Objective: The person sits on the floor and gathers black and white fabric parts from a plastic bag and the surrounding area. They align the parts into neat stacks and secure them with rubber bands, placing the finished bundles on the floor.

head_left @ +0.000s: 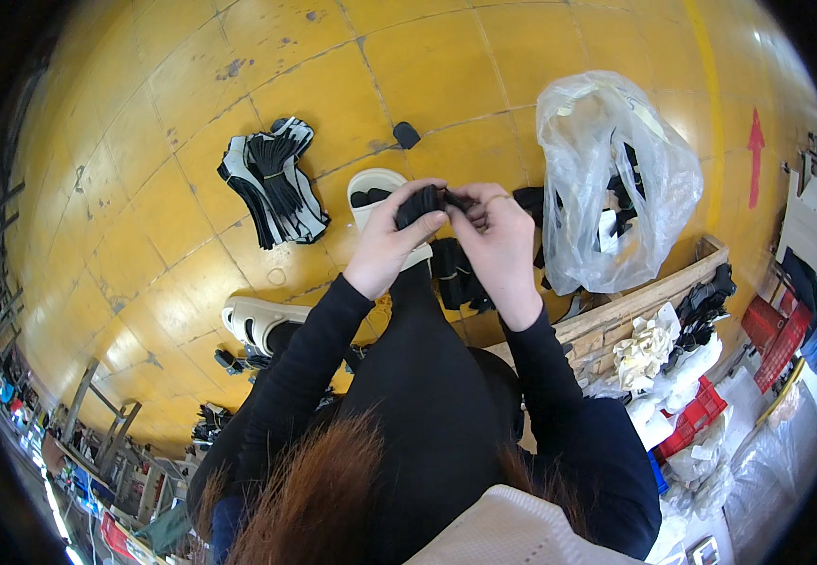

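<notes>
A small stack of dark, rounded pieces [414, 208] is held over my lap, their exact kind not clear. Wrapped round it is my left hand [377, 247], thumb on the near side. My right hand [500, 240] pinches a thin dark part at the stack's right end. Below and between the hands, more black pieces [452, 271] lie on the floor, partly covered by my right hand. A bundle of black and white cut pieces [275, 181], tied round the middle, rests to the left. One loose black rounded piece [406, 135] lies beyond my hands.
A large clear plastic bag [573, 231] with black pieces in it stands at the right. Behind it runs a wooden edge [592, 325], with crumpled paper [647, 350] and a red crate [695, 414] farther right. Cream clogs [242, 318] are on my feet.
</notes>
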### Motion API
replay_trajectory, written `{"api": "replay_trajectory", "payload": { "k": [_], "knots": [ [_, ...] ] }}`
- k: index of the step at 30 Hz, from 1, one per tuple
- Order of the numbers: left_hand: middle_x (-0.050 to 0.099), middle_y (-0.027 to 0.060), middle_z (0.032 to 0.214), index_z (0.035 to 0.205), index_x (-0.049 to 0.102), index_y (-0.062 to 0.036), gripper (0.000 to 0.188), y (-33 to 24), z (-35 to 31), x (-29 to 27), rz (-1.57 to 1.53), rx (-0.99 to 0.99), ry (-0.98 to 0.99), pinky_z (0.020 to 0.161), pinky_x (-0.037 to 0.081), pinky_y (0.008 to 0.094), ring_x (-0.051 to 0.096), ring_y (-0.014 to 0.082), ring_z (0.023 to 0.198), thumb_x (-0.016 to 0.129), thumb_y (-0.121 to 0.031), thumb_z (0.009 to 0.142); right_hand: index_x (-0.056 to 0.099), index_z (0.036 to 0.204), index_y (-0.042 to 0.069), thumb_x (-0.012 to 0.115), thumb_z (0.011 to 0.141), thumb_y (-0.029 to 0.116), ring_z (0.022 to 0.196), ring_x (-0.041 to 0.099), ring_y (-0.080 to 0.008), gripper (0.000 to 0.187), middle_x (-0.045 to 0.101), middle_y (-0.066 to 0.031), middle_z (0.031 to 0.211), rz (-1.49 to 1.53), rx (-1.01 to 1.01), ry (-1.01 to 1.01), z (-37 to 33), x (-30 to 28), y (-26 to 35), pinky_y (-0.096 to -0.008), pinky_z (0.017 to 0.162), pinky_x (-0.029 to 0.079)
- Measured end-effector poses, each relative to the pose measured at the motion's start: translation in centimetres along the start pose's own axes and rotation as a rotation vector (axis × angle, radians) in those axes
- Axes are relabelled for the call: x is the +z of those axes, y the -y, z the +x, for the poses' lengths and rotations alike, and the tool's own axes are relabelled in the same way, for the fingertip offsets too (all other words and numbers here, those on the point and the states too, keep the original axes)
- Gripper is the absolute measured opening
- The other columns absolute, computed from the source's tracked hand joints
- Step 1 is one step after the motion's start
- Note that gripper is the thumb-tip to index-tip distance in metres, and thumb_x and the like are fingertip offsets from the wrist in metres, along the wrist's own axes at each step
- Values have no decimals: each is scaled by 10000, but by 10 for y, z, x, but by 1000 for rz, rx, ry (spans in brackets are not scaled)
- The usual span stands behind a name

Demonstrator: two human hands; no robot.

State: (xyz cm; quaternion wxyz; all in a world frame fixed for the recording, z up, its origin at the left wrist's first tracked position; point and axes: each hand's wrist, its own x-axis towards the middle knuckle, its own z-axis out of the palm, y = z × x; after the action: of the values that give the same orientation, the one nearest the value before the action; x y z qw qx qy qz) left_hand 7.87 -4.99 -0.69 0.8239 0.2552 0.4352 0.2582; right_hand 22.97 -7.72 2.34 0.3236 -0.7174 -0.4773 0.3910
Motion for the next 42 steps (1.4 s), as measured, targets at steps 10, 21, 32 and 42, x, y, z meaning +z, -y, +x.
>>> {"api": "replay_trajectory", "payload": {
  "k": [10, 21, 32, 42],
  "knots": [
    [608, 135, 1126, 1245, 478, 25, 354, -24, -12, -17, -325, -217, 40, 883, 532, 361, 633, 240, 1022, 528, -173, 955, 563, 1232, 46, 764, 700, 94, 958, 603, -264, 571, 621, -108, 1052, -195, -463, 134, 8, -5, 18, -365, 894, 467],
    [616, 91, 1066, 1204, 505, -21, 307, -36, -21, -28, -431, -297, 120, 839, 546, 306, 633, 171, 976, 577, -153, 936, 583, 1219, 67, 790, 657, 127, 1117, 577, -290, 602, 619, -113, 1178, -17, -489, 357, 22, 15, 20, -384, 950, 455],
    [413, 104, 1317, 1501, 31, -146, 885, -46, -30, -15, -393, -279, 99, 979, 436, 333, 509, 183, 1166, 651, -56, 876, 649, 1107, 47, 769, 633, 31, 1024, 638, -280, 489, 660, -121, 1084, 26, -597, 422, 26, 19, 18, -355, 866, 517],
    [436, 58, 1295, 1451, 206, -67, 712, -33, -35, -19, -431, -408, 132, 980, 431, 291, 515, 144, 1147, 643, -81, 890, 623, 1125, 55, 762, 646, 73, 966, 648, -282, 499, 655, -107, 1070, 41, -697, 504, 24, 14, 4, -356, 816, 539]
  ]
}}
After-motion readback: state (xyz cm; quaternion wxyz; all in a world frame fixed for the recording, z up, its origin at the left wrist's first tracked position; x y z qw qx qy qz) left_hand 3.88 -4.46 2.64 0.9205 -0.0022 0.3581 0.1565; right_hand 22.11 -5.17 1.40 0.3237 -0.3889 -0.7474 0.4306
